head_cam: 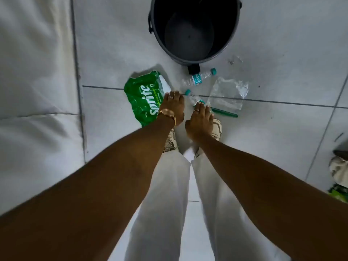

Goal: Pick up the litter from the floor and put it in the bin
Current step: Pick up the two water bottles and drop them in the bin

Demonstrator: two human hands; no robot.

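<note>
A dark grey bin stands open and empty at the top of the head view. On the tiles in front of it lie a crumpled green Sprite wrapper, a clear bottle with a teal cap, a second smaller bottle and a clear zip bag. My left hand, with a gold watch, reaches down onto the wrapper's right edge. My right hand has its fingertips at the small bottle's lower end, beside the zip bag's corner. Both hands' fingertips are hidden, so neither grip shows.
A white padded mattress runs along the left. A black pedal juts from the bin's base. A clear plastic scrap lies right of the bin. A shoe and something green sit at the right edge. My feet stand below my hands.
</note>
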